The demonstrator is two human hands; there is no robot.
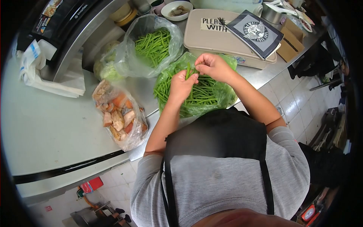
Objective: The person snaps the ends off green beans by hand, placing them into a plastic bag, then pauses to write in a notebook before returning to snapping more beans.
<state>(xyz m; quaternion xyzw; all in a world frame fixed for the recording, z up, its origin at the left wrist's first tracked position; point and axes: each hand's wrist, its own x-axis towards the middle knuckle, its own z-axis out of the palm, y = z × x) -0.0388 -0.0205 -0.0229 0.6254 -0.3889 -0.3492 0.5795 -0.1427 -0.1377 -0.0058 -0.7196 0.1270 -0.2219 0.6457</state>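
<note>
Slim green bean pods (188,70), a small bunch, stand upright between both hands above the open green plastic bag (225,96) of loose beans on the grey steel counter (56,125). The left hand (182,85) is clenched round the bunch from below; the right hand (213,67) pinches its upper tips between thumb and forefinger. Just beyond lies a clear plastic bag of beans (153,45), to the left a clear bag of orange and tan chunks (120,118), and behind a beige lidded box (211,39).

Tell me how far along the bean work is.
Possibly done: the clear bag of beans behind, though trimmed or not is unclear. In hand: left hand and right hand pinch a few beans above the green bag. Left: the many beans lying in that green bag.
</note>
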